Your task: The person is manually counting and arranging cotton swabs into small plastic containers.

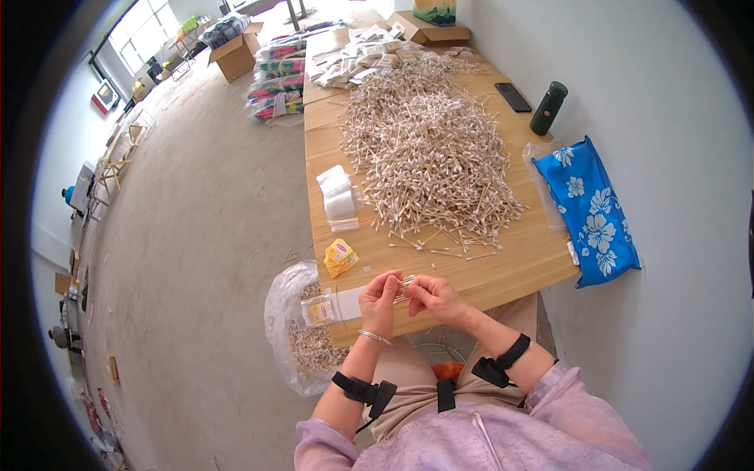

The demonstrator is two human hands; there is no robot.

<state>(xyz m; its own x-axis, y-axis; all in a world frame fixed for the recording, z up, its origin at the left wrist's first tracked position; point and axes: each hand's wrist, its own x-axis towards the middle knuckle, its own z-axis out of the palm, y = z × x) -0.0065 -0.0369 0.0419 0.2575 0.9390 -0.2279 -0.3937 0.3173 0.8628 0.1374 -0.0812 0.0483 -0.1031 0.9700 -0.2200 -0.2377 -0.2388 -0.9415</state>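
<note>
My left hand and my right hand meet over the near edge of a long wooden table, both closed on a small bundle of cotton swabs held between them. A large heap of loose cotton swabs covers the middle of the table beyond my hands. Just left of my left hand lies a small clear packet filled with swabs.
A stack of small white bags and a yellow packet lie near the table's left edge. A clear plastic bag of filled packets hangs off the near left corner. A blue flowered bag, a dark green bottle and a black phone sit at the right. Cardboard boxes and coloured bundles stand at the far end.
</note>
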